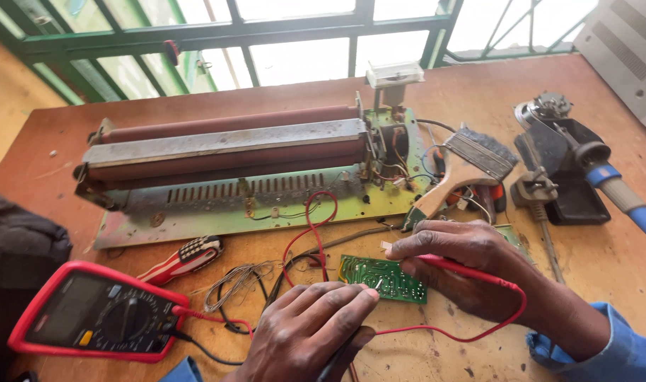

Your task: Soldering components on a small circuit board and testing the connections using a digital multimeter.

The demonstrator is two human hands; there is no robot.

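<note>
Small green circuit board (383, 278) flat on tabletop (606, 255) between both hands, light, stiff, likely fragile, best held by edges; right hand (471, 272) fingers clamped on red probe (464, 269), left hand (309, 329) fingers pinching black probe (337, 361).

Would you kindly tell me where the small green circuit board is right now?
In the head view, the small green circuit board lies on the wooden table at lower centre, between the left hand and right hand.
</note>
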